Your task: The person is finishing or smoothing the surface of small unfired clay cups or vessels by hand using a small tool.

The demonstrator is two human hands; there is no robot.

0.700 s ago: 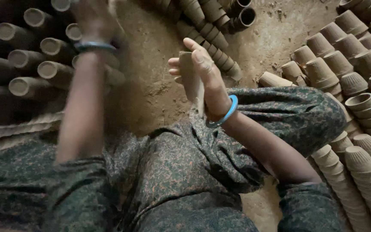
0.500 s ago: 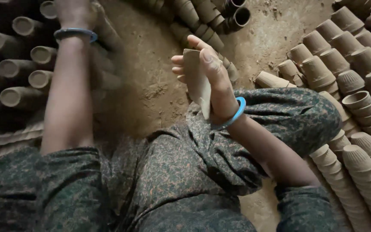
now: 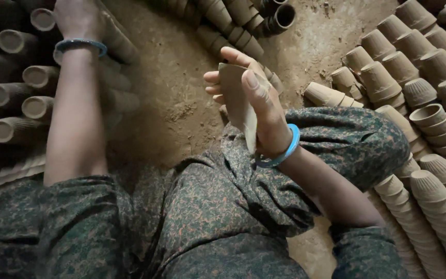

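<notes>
Small tapered clay cups of pale brown (image 3: 429, 124) crowd the right side of the dirt floor (image 3: 181, 98), some nested in long stacks, some upside down; the open mouths that show look hollow. More cups of the same kind lie on their sides in rows at the far left (image 3: 11, 93), mouths toward the near side. The right hand (image 3: 256, 103), a blue bangle (image 3: 285, 150) at its wrist, is raised over the lap with thumb and fingers closed around one pale clay cup (image 3: 238, 101), held upright. The left hand (image 3: 78, 20) reaches far left into the lying cups; whether it grasps one cannot be told.
</notes>
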